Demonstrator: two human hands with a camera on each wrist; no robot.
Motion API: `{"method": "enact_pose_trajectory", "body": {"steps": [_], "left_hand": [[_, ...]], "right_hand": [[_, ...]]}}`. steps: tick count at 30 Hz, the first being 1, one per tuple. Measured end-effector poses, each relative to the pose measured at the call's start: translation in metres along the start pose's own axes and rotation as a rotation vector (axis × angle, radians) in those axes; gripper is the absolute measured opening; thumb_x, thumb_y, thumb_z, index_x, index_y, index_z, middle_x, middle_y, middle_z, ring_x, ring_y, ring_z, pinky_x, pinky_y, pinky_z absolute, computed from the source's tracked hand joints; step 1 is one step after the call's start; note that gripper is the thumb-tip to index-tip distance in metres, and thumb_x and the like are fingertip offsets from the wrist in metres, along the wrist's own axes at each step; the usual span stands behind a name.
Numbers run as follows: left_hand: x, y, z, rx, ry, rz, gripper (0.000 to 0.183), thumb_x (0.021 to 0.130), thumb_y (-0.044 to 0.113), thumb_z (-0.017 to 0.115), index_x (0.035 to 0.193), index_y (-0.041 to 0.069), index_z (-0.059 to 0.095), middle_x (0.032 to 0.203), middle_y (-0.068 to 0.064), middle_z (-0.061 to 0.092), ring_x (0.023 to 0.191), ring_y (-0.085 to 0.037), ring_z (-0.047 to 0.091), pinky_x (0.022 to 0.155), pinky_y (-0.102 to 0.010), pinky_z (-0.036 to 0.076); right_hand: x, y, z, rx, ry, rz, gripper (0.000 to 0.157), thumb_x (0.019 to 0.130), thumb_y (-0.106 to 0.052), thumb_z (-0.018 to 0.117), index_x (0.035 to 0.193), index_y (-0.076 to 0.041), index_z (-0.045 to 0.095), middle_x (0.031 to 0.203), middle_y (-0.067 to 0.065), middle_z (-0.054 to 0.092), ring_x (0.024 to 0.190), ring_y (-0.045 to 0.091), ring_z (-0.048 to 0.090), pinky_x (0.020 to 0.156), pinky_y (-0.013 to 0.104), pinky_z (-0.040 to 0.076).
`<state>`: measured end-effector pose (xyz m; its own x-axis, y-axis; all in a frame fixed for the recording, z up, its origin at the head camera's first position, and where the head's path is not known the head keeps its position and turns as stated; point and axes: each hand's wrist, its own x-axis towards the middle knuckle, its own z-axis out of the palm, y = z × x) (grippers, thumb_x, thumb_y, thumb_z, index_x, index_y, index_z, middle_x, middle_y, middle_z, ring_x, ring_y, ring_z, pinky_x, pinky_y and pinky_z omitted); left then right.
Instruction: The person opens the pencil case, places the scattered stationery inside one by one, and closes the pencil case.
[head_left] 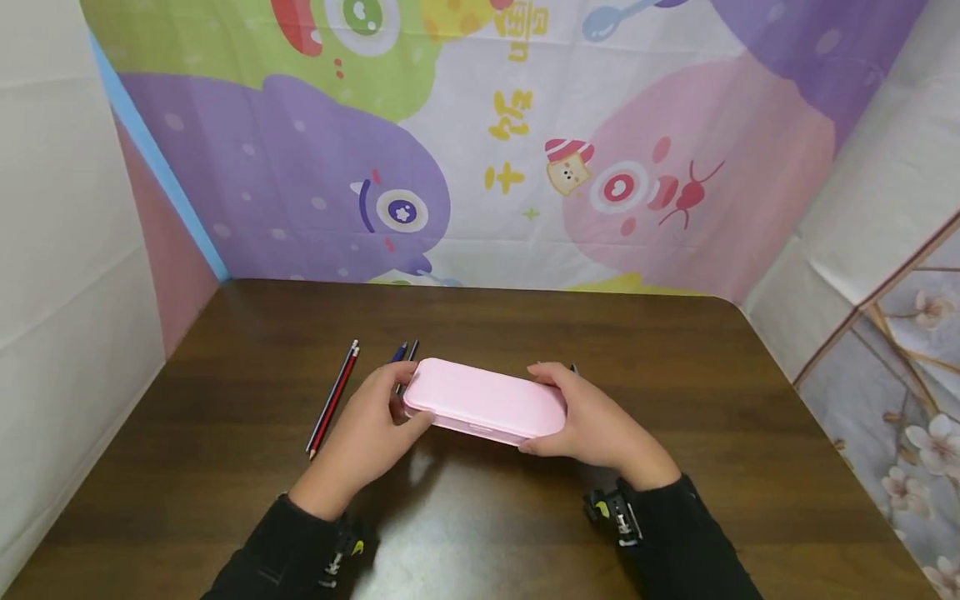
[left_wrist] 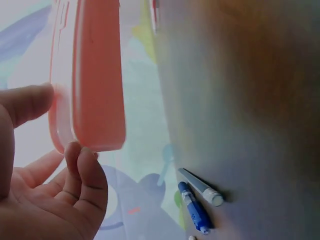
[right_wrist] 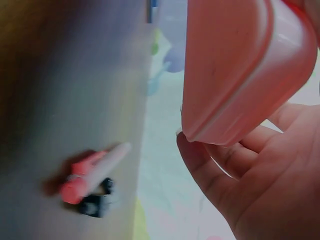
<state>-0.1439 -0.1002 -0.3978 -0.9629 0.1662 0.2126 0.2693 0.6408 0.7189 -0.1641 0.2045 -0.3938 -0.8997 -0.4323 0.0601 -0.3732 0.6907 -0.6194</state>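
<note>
A pink pencil case (head_left: pixel 483 398) with rounded corners and its lid closed is held up over the table between both hands. My left hand (head_left: pixel 375 433) grips its left end, thumb along the front side and fingers round the far corner. At the right end my right hand (head_left: pixel 600 423) holds it with thumb in front and fingers behind. In the left wrist view the case's underside (left_wrist: pixel 100 75) is in sight, raised off the tabletop. The right wrist view has fingertips (right_wrist: pixel 192 155) right at the case's lower corner.
On the brown table (head_left: pixel 480 533), a red pencil (head_left: pixel 336 400) and a dark one lie left of the case. Behind it are a blue pen (left_wrist: pixel 196 209) and a grey pen (left_wrist: pixel 202 187). A pink-and-white pen (right_wrist: pixel 95 172) lies by a small black object (right_wrist: pixel 94 204). A cartoon cloth (head_left: pixel 510 233) hangs behind.
</note>
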Motion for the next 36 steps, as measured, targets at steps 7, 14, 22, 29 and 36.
{"method": "enact_pose_trajectory", "body": {"steps": [7,14,22,29,36], "left_hand": [[-0.021,-0.001,-0.001,-0.259,0.087,-0.040,0.072,0.078,0.021,0.082,0.137,0.008,0.043,0.126,-0.005,0.054,0.093,-0.016,0.059,0.079,-0.035,0.052],[-0.031,-0.004,0.007,-0.745,-0.002,-0.127,0.097,0.074,0.003,0.082,0.151,0.008,0.023,0.149,-0.011,0.034,0.125,-0.027,0.047,0.091,-0.022,0.048],[-0.038,-0.007,0.003,-0.992,-0.122,-0.149,0.108,0.073,-0.008,0.077,0.153,0.022,0.012,0.146,-0.014,0.031,0.120,-0.035,0.045,0.092,-0.032,0.049],[-0.039,-0.007,0.003,-1.085,-0.145,-0.117,0.107,0.074,-0.009,0.075,0.152,0.021,0.008,0.144,-0.015,0.032,0.116,-0.033,0.050,0.092,-0.033,0.050],[-0.042,-0.001,0.006,-1.136,-0.140,-0.146,0.104,0.075,-0.014,0.070,0.151,0.020,0.007,0.143,-0.015,0.031,0.113,-0.027,0.053,0.088,-0.029,0.050]], "right_hand": [[0.001,-0.009,-0.007,0.002,-0.005,-0.085,0.088,0.063,-0.059,0.084,0.133,-0.021,0.048,0.124,-0.013,0.054,0.105,0.005,0.052,0.093,0.034,0.047],[-0.009,-0.023,-0.008,0.005,-0.049,-0.127,0.082,0.065,-0.060,0.082,0.131,-0.024,0.049,0.123,-0.017,0.053,0.104,0.002,0.052,0.090,0.032,0.048],[-0.015,-0.043,-0.013,-0.017,-0.046,-0.211,0.074,0.069,-0.064,0.077,0.129,-0.028,0.052,0.124,-0.017,0.051,0.107,0.004,0.050,0.089,0.032,0.049],[-0.017,-0.054,-0.013,-0.099,0.023,-0.291,0.068,0.076,-0.059,0.073,0.131,-0.024,0.054,0.134,-0.010,0.050,0.120,0.009,0.046,0.096,0.038,0.046],[-0.018,-0.071,-0.003,-0.223,0.102,-0.404,0.056,0.085,-0.052,0.069,0.126,-0.016,0.060,0.136,0.001,0.054,0.128,0.017,0.045,0.112,0.050,0.028]]}}
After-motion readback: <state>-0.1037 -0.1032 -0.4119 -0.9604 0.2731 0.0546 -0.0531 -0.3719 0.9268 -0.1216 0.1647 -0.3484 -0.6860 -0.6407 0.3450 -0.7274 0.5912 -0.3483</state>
